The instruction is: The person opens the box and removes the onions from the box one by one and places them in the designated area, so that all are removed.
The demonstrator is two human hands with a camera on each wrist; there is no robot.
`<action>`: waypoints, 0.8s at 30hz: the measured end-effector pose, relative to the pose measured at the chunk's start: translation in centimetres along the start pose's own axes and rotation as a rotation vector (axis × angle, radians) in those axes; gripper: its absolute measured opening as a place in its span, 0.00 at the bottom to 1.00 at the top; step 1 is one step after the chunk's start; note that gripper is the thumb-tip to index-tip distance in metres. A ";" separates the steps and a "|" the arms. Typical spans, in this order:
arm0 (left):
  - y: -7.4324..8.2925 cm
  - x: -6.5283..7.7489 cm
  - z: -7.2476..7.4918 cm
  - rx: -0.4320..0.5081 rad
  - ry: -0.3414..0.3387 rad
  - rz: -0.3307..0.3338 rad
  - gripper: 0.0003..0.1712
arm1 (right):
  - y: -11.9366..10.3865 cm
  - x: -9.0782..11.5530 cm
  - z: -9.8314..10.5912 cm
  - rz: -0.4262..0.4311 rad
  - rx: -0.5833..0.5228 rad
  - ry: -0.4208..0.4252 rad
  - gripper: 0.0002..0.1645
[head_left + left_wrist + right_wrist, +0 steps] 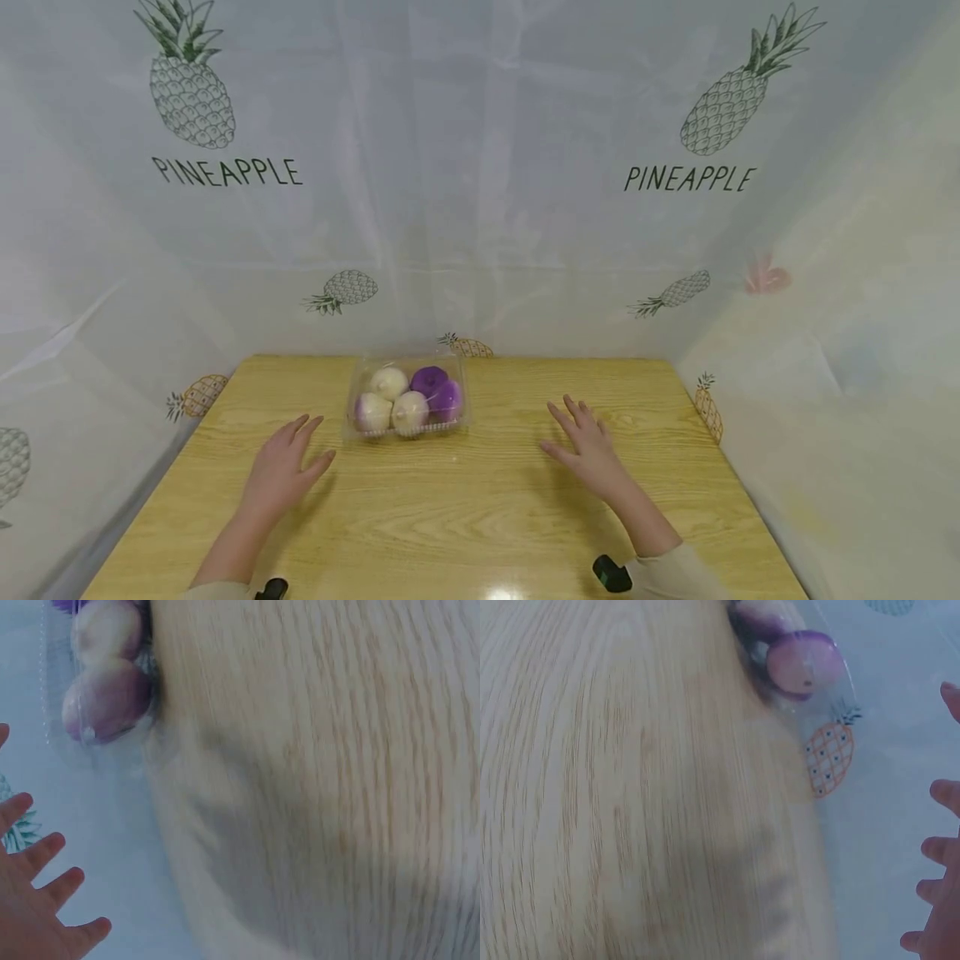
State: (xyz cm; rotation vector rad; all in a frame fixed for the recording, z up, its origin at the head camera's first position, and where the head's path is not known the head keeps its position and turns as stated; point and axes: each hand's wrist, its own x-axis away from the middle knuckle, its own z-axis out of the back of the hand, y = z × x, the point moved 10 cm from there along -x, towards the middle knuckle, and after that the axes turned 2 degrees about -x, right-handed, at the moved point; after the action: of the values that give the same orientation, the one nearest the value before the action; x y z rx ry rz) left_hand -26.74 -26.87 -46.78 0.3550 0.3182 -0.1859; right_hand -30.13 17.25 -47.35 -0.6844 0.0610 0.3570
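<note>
A clear plastic clamshell box (459, 367) stands toward the back of the wooden table, left of centre. Through its lid show several round items, some cream-white (389, 383) and some purple (447, 402); they look like onions or turnips, and I cannot tell which. To the left of the box my left hand (281, 471) hovers over the table, fingers spread, holding nothing. My right hand (588, 454) hangs over the right half, its fingers spread too, well apart from the box. Both wrist views show the splayed fingers and part of the box.
The wooden table (480, 508) has its far edge just behind the box. A pale curtain (480, 208) printed with pineapples surrounds it at the back and sides. Dark wrist cameras (612, 573) sit at both cuffs.
</note>
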 end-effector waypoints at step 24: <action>0.5 -0.1 -4.4 0.403 -0.123 0.154 0.37 | -5.1 -1.5 -6.2 0.006 -0.436 -0.085 0.45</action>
State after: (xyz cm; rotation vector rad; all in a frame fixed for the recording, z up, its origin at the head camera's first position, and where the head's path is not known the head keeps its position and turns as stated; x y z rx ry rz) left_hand -27.95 -24.74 -50.51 0.7606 0.1286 -0.1189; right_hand -29.40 9.29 -48.81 -1.0993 -0.0989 0.4094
